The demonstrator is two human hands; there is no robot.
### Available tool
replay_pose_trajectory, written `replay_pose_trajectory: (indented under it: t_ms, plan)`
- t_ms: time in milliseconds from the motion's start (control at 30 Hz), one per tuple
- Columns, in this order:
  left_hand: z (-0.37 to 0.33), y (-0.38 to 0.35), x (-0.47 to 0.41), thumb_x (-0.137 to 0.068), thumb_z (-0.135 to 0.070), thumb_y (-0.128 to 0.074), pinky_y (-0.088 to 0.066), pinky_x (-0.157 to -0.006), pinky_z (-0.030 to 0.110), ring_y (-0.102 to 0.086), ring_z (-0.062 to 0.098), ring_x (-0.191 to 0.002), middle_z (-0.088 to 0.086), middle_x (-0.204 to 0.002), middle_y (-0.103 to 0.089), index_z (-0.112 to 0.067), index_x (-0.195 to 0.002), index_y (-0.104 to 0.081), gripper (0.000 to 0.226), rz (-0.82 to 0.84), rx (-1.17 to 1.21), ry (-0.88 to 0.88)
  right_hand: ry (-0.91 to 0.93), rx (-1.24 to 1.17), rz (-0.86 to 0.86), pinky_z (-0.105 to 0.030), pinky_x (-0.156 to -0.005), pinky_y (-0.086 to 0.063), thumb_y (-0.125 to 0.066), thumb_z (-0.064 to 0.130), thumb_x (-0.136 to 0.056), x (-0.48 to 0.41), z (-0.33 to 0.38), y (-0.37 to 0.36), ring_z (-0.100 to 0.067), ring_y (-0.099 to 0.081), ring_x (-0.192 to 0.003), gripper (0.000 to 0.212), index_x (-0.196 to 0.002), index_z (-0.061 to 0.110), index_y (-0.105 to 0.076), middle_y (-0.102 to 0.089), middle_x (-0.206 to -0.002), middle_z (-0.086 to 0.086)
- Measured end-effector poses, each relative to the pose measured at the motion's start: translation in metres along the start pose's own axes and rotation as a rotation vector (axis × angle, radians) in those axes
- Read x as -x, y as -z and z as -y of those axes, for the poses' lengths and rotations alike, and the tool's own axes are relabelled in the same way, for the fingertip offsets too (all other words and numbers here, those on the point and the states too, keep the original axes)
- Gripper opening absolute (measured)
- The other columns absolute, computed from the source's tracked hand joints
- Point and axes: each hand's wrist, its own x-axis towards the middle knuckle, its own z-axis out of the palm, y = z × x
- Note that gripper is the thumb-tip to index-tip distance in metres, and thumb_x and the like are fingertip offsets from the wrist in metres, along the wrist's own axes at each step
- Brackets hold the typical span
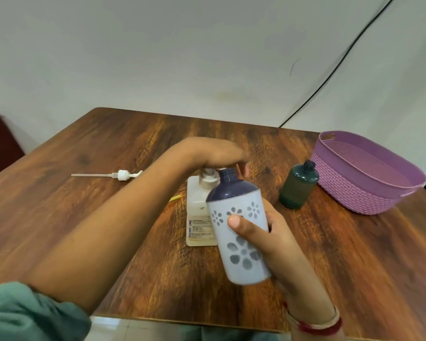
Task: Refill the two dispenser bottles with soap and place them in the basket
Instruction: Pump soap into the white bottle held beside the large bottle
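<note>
Filling first bottle. Right hand (271,232) grips floral dispenser bottle (241,257); left hand (214,153), blurred, seemingly presses soap pump (208,179). Next: neck under spout.

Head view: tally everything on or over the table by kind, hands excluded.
Dispenser bottles, uncapped: 2 (flowered bottle, green bottle)
Soap pump bottle: 1
Loose pump head: 1
Basket: 1
Small yellow scrap, too small to identify: 1
Total: 6
</note>
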Motion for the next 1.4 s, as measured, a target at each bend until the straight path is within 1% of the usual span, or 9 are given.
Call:
replay_pose_trajectory:
  t_ms: [167, 267, 400, 567, 633, 700, 900, 1133, 1400]
  plan:
    - [-0.006, 0.01, 0.001, -0.101, -0.018, -0.031, -0.044, -0.092, 0.033, -0.056, 0.018, -0.097, -0.001, -0.098, -0.057, -0.006, -0.107, -0.062, 0.034, -0.039, -0.082, 0.04, 0.002, 0.005, -0.019, -0.028, -0.062, -0.055, -0.078, 0.042, -0.054, -0.002, 0.002, -0.005, -0.025, -0.072, -0.078, 0.068, -0.112, 0.014, -0.058, -0.073, -0.096, -0.013]
    - [-0.007, 0.017, 0.0, -0.101, -0.027, -0.034, -0.042, -0.073, 0.027, -0.051, 0.006, -0.081, -0.008, -0.089, -0.053, -0.023, -0.09, -0.055, 0.024, 0.027, -0.19, 0.07, 0.016, 0.012, -0.008, -0.027, -0.062, -0.055, -0.078, 0.043, -0.054, -0.001, 0.005, -0.004, -0.024, -0.072, -0.078, 0.064, -0.11, 0.017, -0.059, -0.073, -0.096, -0.012]
    - [0.0, 0.005, -0.005, -0.096, -0.025, -0.04, -0.048, -0.08, 0.034, -0.052, 0.016, -0.08, 0.008, -0.104, -0.06, -0.021, -0.081, -0.054, 0.021, 0.021, -0.233, 0.132, 0.01, 0.035, -0.036, -0.028, -0.062, -0.055, -0.078, 0.044, -0.054, -0.001, 0.002, -0.003, -0.024, -0.072, -0.078, 0.065, -0.109, 0.016, -0.059, -0.073, -0.095, -0.011]
    - [-0.006, 0.005, -0.005, -0.098, -0.03, -0.035, -0.043, -0.086, 0.039, -0.048, 0.018, -0.09, 0.012, -0.122, -0.056, -0.016, -0.097, -0.056, 0.025, 0.034, -0.329, 0.142, 0.017, 0.026, -0.029, -0.028, -0.062, -0.055, -0.078, 0.042, -0.056, 0.003, 0.001, -0.003, -0.024, -0.072, -0.078, 0.063, -0.109, 0.015, -0.059, -0.073, -0.096, -0.012]
    - [-0.009, 0.009, -0.004, -0.098, -0.041, -0.035, -0.041, -0.078, 0.033, -0.053, 0.017, -0.094, 0.007, -0.122, -0.055, -0.016, -0.11, -0.059, 0.037, -0.003, -0.327, 0.16, 0.029, 0.004, -0.017, -0.026, -0.061, -0.055, -0.079, 0.037, -0.061, 0.004, 0.003, -0.002, -0.023, -0.072, -0.076, 0.054, -0.107, 0.017, -0.061, -0.073, -0.095, -0.012]
    - [-0.008, 0.008, -0.005, -0.097, -0.047, -0.035, -0.036, -0.084, 0.033, -0.053, 0.02, -0.106, 0.003, -0.125, -0.056, -0.019, -0.116, -0.06, 0.042, -0.07, -0.3, 0.14, 0.039, -0.008, -0.015, -0.026, -0.06, -0.055, -0.079, 0.035, -0.062, 0.005, 0.004, -0.001, -0.022, -0.072, -0.076, 0.05, -0.106, 0.018, -0.062, -0.073, -0.094, -0.011]
    - [0.003, -0.003, -0.002, -0.099, -0.029, -0.03, -0.042, -0.1, 0.044, -0.06, 0.025, -0.101, 0.002, -0.097, -0.065, -0.015, -0.085, -0.066, 0.041, -0.064, -0.023, 0.125, -0.001, 0.015, -0.016, -0.027, -0.061, -0.055, -0.076, 0.031, -0.068, 0.005, -0.002, -0.004, -0.023, -0.072, -0.076, 0.048, -0.11, 0.015, -0.059, -0.074, -0.094, -0.011]
    - [-0.007, 0.014, -0.004, -0.1, -0.046, -0.029, -0.038, -0.092, 0.035, -0.053, 0.016, -0.095, -0.003, -0.093, -0.054, -0.015, -0.106, -0.063, 0.046, 0.009, -0.178, 0.129, 0.003, 0.001, -0.011, -0.025, -0.059, -0.054, -0.079, 0.039, -0.06, 0.008, -0.001, -0.004, -0.022, -0.072, -0.074, 0.058, -0.109, 0.016, -0.06, -0.074, -0.093, -0.011]
    - [0.0, 0.001, -0.004, -0.101, -0.029, -0.028, -0.041, -0.102, 0.043, -0.059, 0.022, -0.107, 0.005, -0.112, -0.064, -0.014, -0.1, -0.065, 0.04, 0.042, -0.054, 0.08, 0.005, 0.019, -0.035, -0.027, -0.061, -0.055, -0.08, 0.037, -0.063, 0.004, 0.0, -0.002, -0.023, -0.072, -0.077, 0.056, -0.11, 0.014, -0.06, -0.074, -0.094, -0.011]
